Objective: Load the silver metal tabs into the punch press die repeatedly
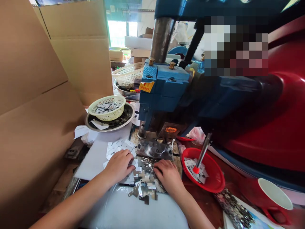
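Observation:
My left hand (120,165) is bent over the edge of a pile of thin pale metal plates (120,145), its fingers curled down and pressed together. My right hand (169,175) rests beside small shiny metal pieces, rivet-like (149,162), with its fingertips curled at their edge. What either hand holds, if anything, is hidden under the fingers. Between the hands and nearer to me lie several flat metal pieces with rounded tabs (140,186). Just beyond both hands is the metal die block (154,149) of a blue press (164,86).
A red bowl (215,186) with pale plates and a metal rod stands to the right, near a red mug (274,197). At the back left, a cream basket (107,114) of plates sits in a metal basin (130,119). Cardboard (78,57) walls the left side.

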### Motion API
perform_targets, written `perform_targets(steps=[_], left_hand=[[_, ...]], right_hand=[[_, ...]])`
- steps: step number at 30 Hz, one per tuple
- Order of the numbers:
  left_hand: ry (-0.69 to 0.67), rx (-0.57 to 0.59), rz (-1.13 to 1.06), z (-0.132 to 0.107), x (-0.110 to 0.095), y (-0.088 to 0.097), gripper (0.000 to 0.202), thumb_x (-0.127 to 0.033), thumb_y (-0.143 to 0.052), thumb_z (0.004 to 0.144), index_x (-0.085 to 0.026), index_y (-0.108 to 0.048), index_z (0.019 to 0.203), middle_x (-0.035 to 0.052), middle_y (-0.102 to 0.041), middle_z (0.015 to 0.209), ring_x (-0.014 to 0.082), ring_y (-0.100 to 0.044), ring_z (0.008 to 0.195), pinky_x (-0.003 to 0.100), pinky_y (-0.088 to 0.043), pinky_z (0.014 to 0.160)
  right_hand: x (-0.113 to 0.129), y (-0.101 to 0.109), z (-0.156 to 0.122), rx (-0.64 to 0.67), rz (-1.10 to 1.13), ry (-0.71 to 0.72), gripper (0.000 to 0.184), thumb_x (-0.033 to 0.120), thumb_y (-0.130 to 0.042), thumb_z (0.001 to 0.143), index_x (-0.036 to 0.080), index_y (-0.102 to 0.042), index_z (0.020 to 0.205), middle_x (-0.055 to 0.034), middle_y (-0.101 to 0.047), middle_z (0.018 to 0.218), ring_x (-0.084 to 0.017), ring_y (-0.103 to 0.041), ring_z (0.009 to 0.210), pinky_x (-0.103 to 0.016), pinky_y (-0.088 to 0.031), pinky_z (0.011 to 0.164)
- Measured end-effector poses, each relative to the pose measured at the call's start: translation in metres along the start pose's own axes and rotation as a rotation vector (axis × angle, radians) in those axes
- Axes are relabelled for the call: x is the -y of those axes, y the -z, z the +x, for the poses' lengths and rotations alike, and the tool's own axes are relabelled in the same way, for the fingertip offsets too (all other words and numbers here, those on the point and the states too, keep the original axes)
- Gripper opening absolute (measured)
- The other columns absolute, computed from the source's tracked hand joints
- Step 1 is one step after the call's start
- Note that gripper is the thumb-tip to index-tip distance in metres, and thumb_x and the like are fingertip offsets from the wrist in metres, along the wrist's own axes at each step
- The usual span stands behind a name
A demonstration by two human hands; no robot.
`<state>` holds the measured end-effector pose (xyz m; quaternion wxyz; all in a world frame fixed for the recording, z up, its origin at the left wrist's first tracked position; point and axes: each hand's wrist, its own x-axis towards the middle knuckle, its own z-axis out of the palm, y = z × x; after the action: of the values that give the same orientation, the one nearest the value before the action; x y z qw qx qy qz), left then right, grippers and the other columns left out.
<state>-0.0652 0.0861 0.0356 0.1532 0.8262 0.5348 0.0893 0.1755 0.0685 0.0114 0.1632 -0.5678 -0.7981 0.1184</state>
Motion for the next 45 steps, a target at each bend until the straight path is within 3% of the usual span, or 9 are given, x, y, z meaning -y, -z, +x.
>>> perform_targets(steps=[5,11,16,22,28,33,38,41,45], left_hand=[[0.02,-0.024,0.035,0.001,-0.001,-0.002,0.015,-0.033,-0.056,0.082,-0.022,-0.062,0.091,0.0056,-0.06,0.094,0.0254,-0.055,0.091,0.039,-0.04,0.08],[-0.042,-0.022,0.054,0.0,-0.001,-0.003,0.019,-0.035,-0.056,0.084,-0.023,-0.062,0.096,0.0063,-0.06,0.096,0.0255,-0.054,0.094,0.039,-0.04,0.083],[-0.074,-0.014,0.039,0.001,-0.001,-0.002,0.018,-0.034,-0.055,0.085,-0.024,-0.063,0.097,0.0061,-0.059,0.097,0.0246,-0.054,0.093,0.038,-0.041,0.082],[-0.152,-0.026,0.034,0.008,0.0,-0.008,0.024,-0.035,-0.045,0.09,-0.022,-0.064,0.086,0.0064,-0.06,0.087,0.0226,-0.054,0.086,0.037,-0.041,0.078],[-0.143,-0.191,0.004,0.018,-0.001,-0.007,0.031,-0.031,-0.036,0.094,-0.02,-0.063,0.084,0.0071,-0.061,0.086,0.0213,-0.055,0.084,0.037,-0.042,0.078],[0.113,-0.373,-0.402,0.02,-0.02,0.001,0.03,-0.034,-0.035,0.093,-0.02,-0.061,0.086,0.0039,-0.062,0.085,0.0186,-0.057,0.081,0.033,-0.046,0.075],[0.342,-0.355,-0.947,0.029,-0.049,-0.006,0.031,-0.029,-0.046,0.087,-0.02,-0.055,0.115,0.0036,-0.063,0.091,0.0168,-0.061,0.08,0.031,-0.051,0.074],[0.409,-0.299,-1.177,0.033,-0.062,-0.009,0.037,-0.021,-0.046,0.085,-0.02,-0.051,0.122,0.0056,-0.061,0.099,0.0149,-0.062,0.079,0.029,-0.054,0.07],[0.409,-0.292,-1.25,0.032,-0.069,-0.003,0.036,-0.017,-0.048,0.083,-0.019,-0.055,0.118,0.0063,-0.062,0.103,0.0151,-0.063,0.081,0.03,-0.055,0.076]], right_hand=[[0.001,-0.003,0.001,-0.06,0.017,-0.019,0.02,0.025,-0.043,0.089,0.022,-0.062,0.083,-0.0038,-0.064,0.082,-0.021,-0.055,0.081,-0.035,-0.037,0.074],[-0.009,0.014,0.031,-0.326,0.146,-0.047,0.027,0.029,-0.034,0.092,0.019,-0.058,0.083,-0.0067,-0.062,0.084,-0.021,-0.054,0.082,-0.035,-0.04,0.078],[-0.018,0.015,0.064,-0.315,0.044,-0.14,0.024,0.033,-0.043,0.086,0.019,-0.061,0.078,-0.0078,-0.06,0.082,-0.022,-0.055,0.082,-0.034,-0.041,0.074],[-0.02,0.01,0.073,-0.319,0.167,-0.183,0.02,0.035,-0.049,0.081,0.022,-0.06,0.071,-0.0072,-0.061,0.079,-0.023,-0.057,0.082,-0.034,-0.043,0.073],[-0.023,0.015,0.072,-0.359,0.225,-0.172,0.024,0.036,-0.045,0.082,0.021,-0.059,0.071,-0.0079,-0.062,0.079,-0.023,-0.059,0.079,-0.033,-0.044,0.072],[-0.002,0.018,0.039,-0.361,0.447,-0.238,0.029,0.043,-0.041,0.087,0.021,-0.061,0.088,-0.006,-0.065,0.088,-0.021,-0.059,0.085,-0.033,-0.045,0.078],[0.041,0.007,0.014,0.004,1.046,-0.263,0.036,0.043,-0.056,0.079,0.021,-0.055,0.108,-0.0015,-0.067,0.079,-0.018,-0.063,0.073,-0.03,-0.049,0.067],[0.049,0.003,0.014,-0.024,1.279,-0.342,0.038,0.041,-0.063,0.073,0.02,-0.054,0.103,-0.0034,-0.068,0.081,-0.019,-0.065,0.077,-0.032,-0.051,0.071],[0.041,0.007,0.016,-0.104,1.333,-0.427,0.037,0.044,-0.066,0.07,0.02,-0.054,0.096,-0.002,-0.068,0.072,-0.019,-0.065,0.071,-0.034,-0.051,0.07]])
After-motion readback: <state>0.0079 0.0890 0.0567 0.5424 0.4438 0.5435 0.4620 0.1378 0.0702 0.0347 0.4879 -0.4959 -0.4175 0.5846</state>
